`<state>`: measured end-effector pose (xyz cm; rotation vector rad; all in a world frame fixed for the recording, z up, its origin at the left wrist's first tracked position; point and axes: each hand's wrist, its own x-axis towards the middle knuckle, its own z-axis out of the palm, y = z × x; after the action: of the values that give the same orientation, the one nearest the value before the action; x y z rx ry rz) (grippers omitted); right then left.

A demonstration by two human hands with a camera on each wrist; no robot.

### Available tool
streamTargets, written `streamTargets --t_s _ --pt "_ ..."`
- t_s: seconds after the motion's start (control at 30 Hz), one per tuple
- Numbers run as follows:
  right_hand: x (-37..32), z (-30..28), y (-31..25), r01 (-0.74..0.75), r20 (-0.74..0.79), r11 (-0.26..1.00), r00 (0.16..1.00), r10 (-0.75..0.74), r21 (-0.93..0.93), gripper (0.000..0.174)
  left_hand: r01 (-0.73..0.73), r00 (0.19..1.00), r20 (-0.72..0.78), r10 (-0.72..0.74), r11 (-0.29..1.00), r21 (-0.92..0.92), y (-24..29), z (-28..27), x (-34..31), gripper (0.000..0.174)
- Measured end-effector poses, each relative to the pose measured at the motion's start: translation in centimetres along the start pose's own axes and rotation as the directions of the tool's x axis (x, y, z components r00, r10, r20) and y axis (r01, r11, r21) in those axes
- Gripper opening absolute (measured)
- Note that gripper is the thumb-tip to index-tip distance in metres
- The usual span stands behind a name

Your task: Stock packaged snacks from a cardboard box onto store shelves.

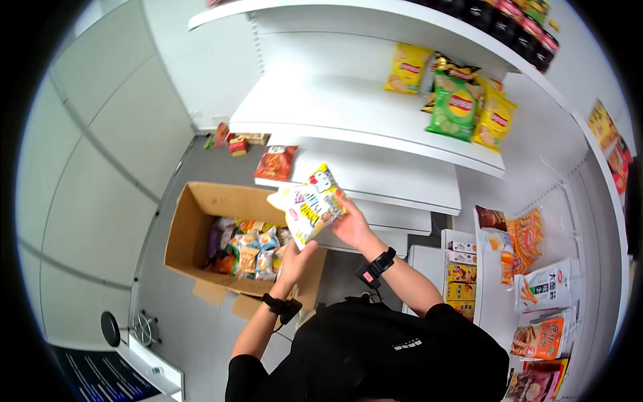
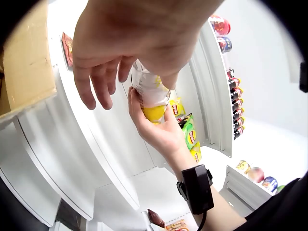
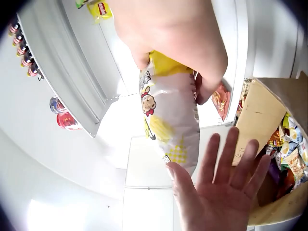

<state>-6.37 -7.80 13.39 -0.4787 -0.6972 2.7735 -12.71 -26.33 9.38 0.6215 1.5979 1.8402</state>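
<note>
A white and yellow snack bag (image 1: 309, 206) is held up in front of the shelves. The right hand (image 1: 352, 226) grips its yellow end, fingers on one side and thumb on the other; the right wrist view shows this hand (image 3: 173, 41) above the bag (image 3: 171, 115). At the bag's lower edge is the left hand (image 1: 293, 264), its thumb against the bag. In the right wrist view the left hand (image 3: 219, 192) has its fingers spread and straight, palm turned up. The left wrist view shows both the left hand (image 2: 139, 38) and the right hand (image 2: 161, 134) near the bag (image 2: 151, 94).
An open cardboard box (image 1: 175, 231) with several snack bags stands on the floor at left. A red bag (image 1: 276, 163) lies on a lower shelf's left end. Green and yellow chip bags (image 1: 453, 107) stand on the shelf above. More packets (image 1: 544, 285) fill the right-hand shelves.
</note>
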Motion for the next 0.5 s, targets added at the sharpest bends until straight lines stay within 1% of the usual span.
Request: streamTargets --t_s 0.1,0.13,0.23,0.27,0.33,0.37,0.4,0.43,0.47,0.5 --pt "-2.6 -0.4 -2.9 -0.037 0.001 0.999 0.999 0.037 -0.019 0.056 -0.060 0.998 -0.028 0.057 0.990 -0.125 2.9 3.6 1.0 0.043" --pt "-3.1 -0.8 -3.9 -0.037 0.040 0.999 0.998 0.039 -0.036 0.056 -0.081 0.995 -0.069 0.073 0.990 -0.115 3.4 4.6 1.5 0.040" --pt "-4.9 -1.6 -6.9 -0.002 0.090 0.997 0.996 0.009 -0.075 0.054 -0.154 0.988 -0.034 0.152 0.986 -0.066 4.6 6.7 2.7 0.036" --pt "-5.1 -2.6 -7.8 -0.009 0.132 0.998 0.991 0.016 -0.058 0.053 -0.146 0.988 -0.060 0.139 0.982 -0.119 4.9 7.6 3.1 0.034" --pt "-5.4 -4.5 -9.5 -0.026 0.216 0.999 0.976 0.030 -0.025 0.052 -0.158 0.987 -0.051 0.150 0.964 -0.213 5.8 9.0 4.3 0.037" --pt "-5.7 -5.5 -10.3 0.026 0.210 0.997 0.978 -0.011 -0.069 0.051 -0.162 0.987 -0.050 0.154 0.952 -0.259 6.3 9.5 4.9 0.038" --pt "-6.1 -6.1 -11.1 0.075 0.205 0.991 0.977 -0.050 -0.113 0.050 -0.169 0.985 -0.013 0.171 0.956 -0.238 6.7 9.8 5.6 0.038" --pt "-6.5 -6.5 -11.9 0.119 0.202 0.980 0.976 -0.086 -0.159 0.049 -0.198 0.979 0.018 0.204 0.965 -0.173 6.7 9.8 6.3 0.038" --pt "-6.8 -7.0 -12.9 0.119 0.223 0.973 0.972 -0.073 -0.200 0.047 -0.192 0.980 0.021 0.198 0.969 -0.154 6.7 10.1 6.9 0.037" --pt "-7.4 -6.9 -13.6 0.145 0.216 0.962 0.972 -0.095 -0.229 0.046 -0.187 0.981 0.022 0.191 0.973 -0.134 7.2 10.7 7.3 0.037"
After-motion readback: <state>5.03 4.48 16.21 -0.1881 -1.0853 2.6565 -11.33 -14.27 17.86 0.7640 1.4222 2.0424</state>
